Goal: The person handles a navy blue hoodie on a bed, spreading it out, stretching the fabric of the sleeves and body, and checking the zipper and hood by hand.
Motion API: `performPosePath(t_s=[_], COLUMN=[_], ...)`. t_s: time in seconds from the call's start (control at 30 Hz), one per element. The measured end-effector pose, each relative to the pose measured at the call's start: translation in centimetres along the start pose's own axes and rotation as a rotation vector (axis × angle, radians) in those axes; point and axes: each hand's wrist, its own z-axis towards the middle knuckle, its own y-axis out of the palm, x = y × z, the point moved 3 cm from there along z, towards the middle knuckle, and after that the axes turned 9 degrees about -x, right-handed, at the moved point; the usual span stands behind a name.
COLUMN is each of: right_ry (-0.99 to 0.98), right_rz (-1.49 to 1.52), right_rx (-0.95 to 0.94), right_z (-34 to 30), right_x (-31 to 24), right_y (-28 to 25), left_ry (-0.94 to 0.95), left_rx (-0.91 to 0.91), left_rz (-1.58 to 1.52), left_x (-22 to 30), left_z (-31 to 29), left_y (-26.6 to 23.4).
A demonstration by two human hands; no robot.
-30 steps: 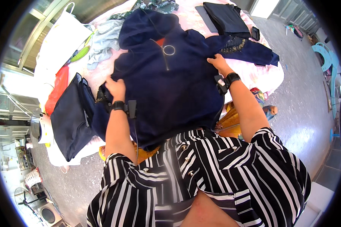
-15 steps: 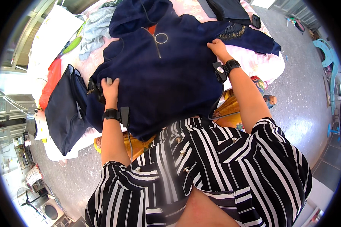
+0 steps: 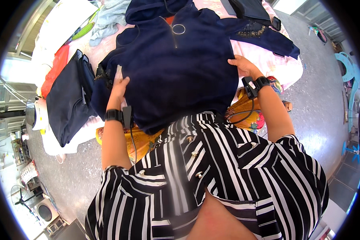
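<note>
A dark navy hooded sweatshirt lies spread face up before me, its hood at the far end. It has a short front zipper with a large ring pull and beaded trim on the sleeve. My left hand is closed on the left side edge of the body, beside the sleeve folded down there. On the opposite side edge, below the armpit, my right hand pinches the fabric. The fingertips of both hands are partly hidden at the cloth.
Folded dark trousers lie at the left over the edge of the pink covered bed or table. A red bag, grey cloth and long green vegetable are behind them. Dark folded fabric lies far right.
My right hand has slid down the sweatshirt's side, away from the armpit. My left hand stays near the left edge. The whole view has shifted slightly.
</note>
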Motion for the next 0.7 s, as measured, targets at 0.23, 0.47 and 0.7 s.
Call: performPosePath(t_s=[0.23,0.47,0.7], right_ry=[-0.012,0.037,0.243], right_rz=[-0.047,-0.118,-0.241], right_rx=[-0.043,-0.047,-0.028], right_z=[-2.4,-4.2,-6.3], right_x=[3.2,5.9,7.9], right_y=[0.4,0.2,2.1], left_ry=[-0.021,-0.053,-0.081], left_rx=[-0.194,-0.092,-0.275], left_rz=[-0.242,-0.065,-0.224], left_x=[-2.5,-3.9,-7.4], left_z=[-5.6,-8.2,-11.1], left_y=[-0.3,2.0,0.9])
